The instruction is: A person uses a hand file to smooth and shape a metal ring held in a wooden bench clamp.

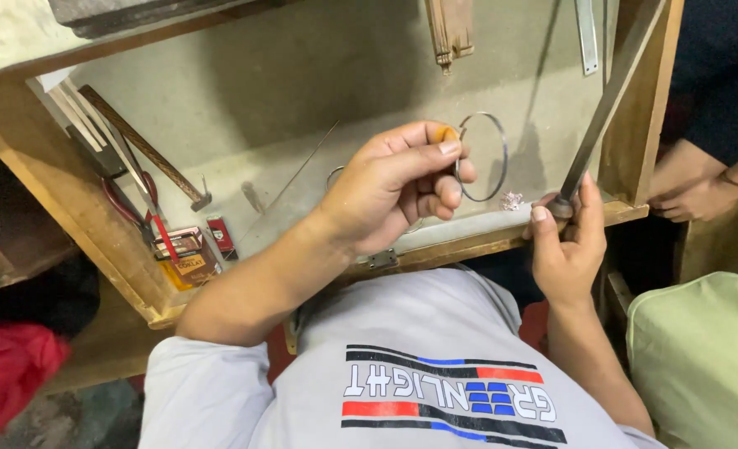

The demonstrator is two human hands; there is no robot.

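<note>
- Even, moderately bright overhead light; no glare.
- Soft shadows of the wire ring point(481, 156) and file point(610, 100) fall on the grey bench surface point(261, 108).
- Corners dim; focus sharp, slight motion softness at edges.

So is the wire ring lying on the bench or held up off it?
Held up. The left hand pinches the ring between thumb and fingers, above the bench; the right hand grips a file.

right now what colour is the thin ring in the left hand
Silvery metal ring, seen in the head view.
</note>
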